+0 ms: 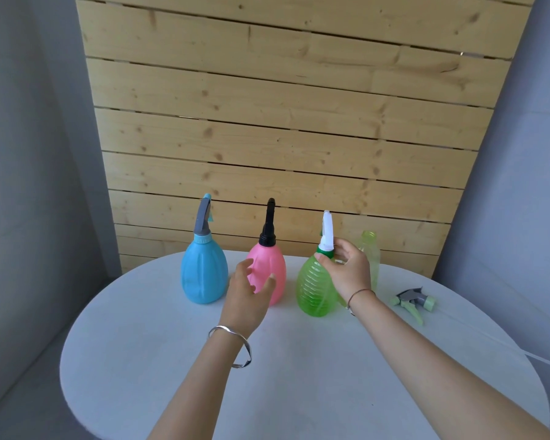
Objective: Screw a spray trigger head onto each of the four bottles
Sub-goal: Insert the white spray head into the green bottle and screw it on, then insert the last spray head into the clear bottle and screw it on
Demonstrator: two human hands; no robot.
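Note:
Three bottles stand in a row on the white round table (299,376). The blue bottle (204,274) carries a grey trigger head, and the pink bottle (269,268) a black one. On the green ribbed bottle (315,290) sits a white trigger head (327,230). My right hand (346,271) pinches that bottle's green collar at the neck. My left hand (248,293) hovers with spread fingers in front of the pink bottle, holding nothing. A pale green bottle (370,252) with a bare neck stands behind my right hand, partly hidden. A grey-and-green trigger head (415,301) lies on the table at the right.
A wooden slat wall rises right behind the table's far edge. Grey walls flank it on both sides. A thin clear dip tube (489,338) runs from the loose trigger head toward the table's right edge.

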